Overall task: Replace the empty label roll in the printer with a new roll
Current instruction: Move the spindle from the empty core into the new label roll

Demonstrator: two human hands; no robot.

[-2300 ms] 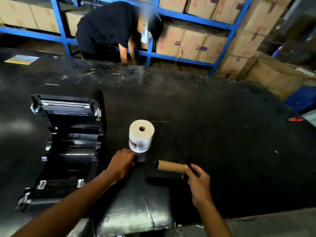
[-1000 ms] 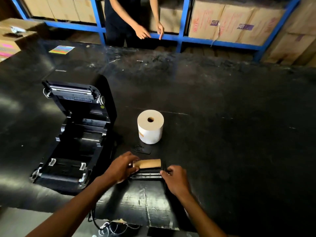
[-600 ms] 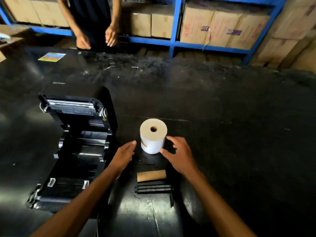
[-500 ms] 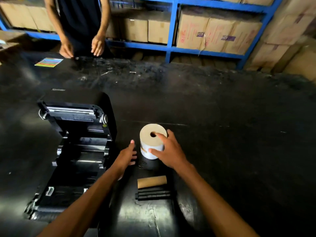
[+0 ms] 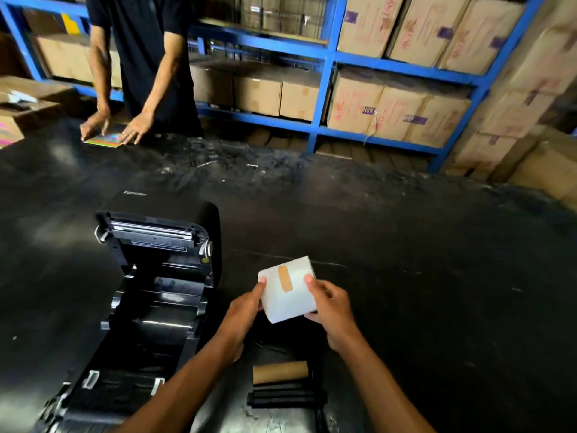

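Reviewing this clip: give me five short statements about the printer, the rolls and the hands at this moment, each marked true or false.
1. Both hands hold the new roll. True; left hand and right hand grip its sides.
2. The printer lid is shut. False; it stands open.
3. The empty core lies on the table. True.
4. The new roll sits in the printer bay. False; it is held to the printer's right.
5. The black spindle lies nearer the camera than the core. True.
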